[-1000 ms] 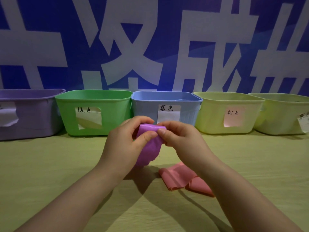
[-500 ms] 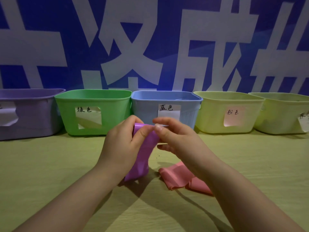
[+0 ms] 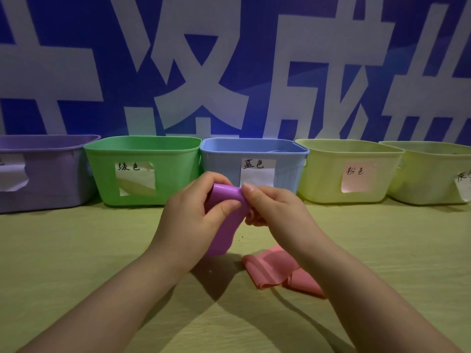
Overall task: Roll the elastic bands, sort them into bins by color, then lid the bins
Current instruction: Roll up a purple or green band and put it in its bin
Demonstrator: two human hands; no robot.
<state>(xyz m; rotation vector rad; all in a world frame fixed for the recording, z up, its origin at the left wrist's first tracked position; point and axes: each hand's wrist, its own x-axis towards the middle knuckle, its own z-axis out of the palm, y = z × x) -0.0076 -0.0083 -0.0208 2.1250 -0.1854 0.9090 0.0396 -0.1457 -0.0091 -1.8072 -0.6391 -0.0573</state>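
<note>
A purple elastic band (image 3: 225,225) hangs above the table, its top end curled into a small roll. My left hand (image 3: 191,217) grips that roll from the left with thumb in front. My right hand (image 3: 272,207) pinches the roll's right end with its fingertips. A pink elastic band (image 3: 275,271) lies crumpled on the table, partly hidden under my right forearm. Along the back stand a purple bin (image 3: 46,174), a green bin (image 3: 142,149), a blue bin (image 3: 288,171), and two pale yellow bins (image 3: 323,174) (image 3: 430,179), each with a paper label. No lids are in view.
The bins stand side by side against a blue wall with large white characters. The yellow-green tabletop (image 3: 76,250) stretches in front of them. My forearms cross the near part of the table.
The purple band's loose tail first dropped longer, then the rolled top grew thicker as my fingers turned it. The pink band has not moved.
</note>
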